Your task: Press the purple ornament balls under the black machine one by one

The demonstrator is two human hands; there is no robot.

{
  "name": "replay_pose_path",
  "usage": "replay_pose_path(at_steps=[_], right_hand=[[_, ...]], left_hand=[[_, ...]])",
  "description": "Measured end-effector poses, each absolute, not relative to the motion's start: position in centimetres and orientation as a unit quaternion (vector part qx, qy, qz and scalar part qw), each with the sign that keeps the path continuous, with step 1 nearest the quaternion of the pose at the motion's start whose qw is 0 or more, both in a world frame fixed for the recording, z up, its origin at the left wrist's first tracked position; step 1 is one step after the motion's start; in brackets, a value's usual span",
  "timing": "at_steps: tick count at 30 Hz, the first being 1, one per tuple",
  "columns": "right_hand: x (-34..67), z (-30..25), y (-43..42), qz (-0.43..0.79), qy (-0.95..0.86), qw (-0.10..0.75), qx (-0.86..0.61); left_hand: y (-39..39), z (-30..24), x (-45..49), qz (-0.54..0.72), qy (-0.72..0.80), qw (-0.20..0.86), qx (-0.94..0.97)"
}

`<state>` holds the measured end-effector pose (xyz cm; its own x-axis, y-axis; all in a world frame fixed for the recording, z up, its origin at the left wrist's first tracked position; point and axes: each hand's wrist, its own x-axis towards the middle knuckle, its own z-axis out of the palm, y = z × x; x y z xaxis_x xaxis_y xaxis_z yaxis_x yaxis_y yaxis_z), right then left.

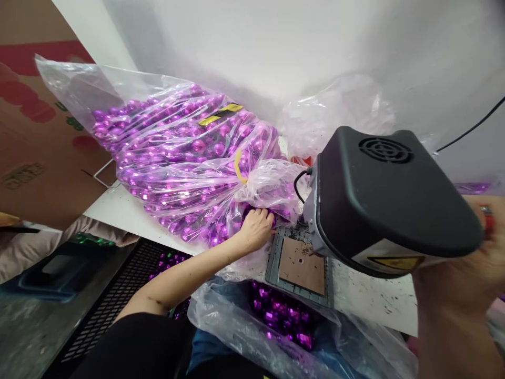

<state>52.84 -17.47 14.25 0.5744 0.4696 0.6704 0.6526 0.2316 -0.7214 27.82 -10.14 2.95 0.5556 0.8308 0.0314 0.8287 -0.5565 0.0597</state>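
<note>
My left hand [258, 230] is closed, its fingers curled down beside the gathered neck of a clear plastic bag. Whatever its fingertips grip by the dark purple pieces there is hidden. Shiny purple baubles [199, 146] fill that big clear bag [173, 184], which has a yellow tie at its neck. My right hand [479, 242] is blurred at the far side of a black machine housing [394, 195], close to a red part [487, 218]; its fingers are hidden. Just right of my left hand, a brown board [302, 266] with a small hole lies on the machine's grey base [273, 263].
Below the table edge, an open plastic bag [221, 310] over my lap holds purple shiny pieces [284, 316]. A black mesh crate [114, 289] stands lower left, a cardboard box [39, 131] at far left. Dark shavings litter the white table [371, 295]. Another person's sleeve [35, 252] shows at left.
</note>
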Motion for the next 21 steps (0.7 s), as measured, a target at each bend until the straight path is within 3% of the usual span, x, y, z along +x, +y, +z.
replay_pose_path(at_steps=[6, 15, 21], right_hand=[[52.9, 14.6, -18.1, -0.054, -0.476, 0.619, -0.623], [51.7, 15.3, -17.9, -0.006, -0.466, 0.668, -0.58], [52.0, 16.0, -18.4, -0.001, -0.492, 0.634, -0.597]], left_hand=[[-8.3, 2.4, 27.7, 0.025, 0.493, 0.062, 0.868], [-8.3, 2.7, 27.8, 0.006, 0.484, 0.089, 0.87], [-7.8, 3.8, 27.4, 0.04, 0.484, 0.121, 0.866]])
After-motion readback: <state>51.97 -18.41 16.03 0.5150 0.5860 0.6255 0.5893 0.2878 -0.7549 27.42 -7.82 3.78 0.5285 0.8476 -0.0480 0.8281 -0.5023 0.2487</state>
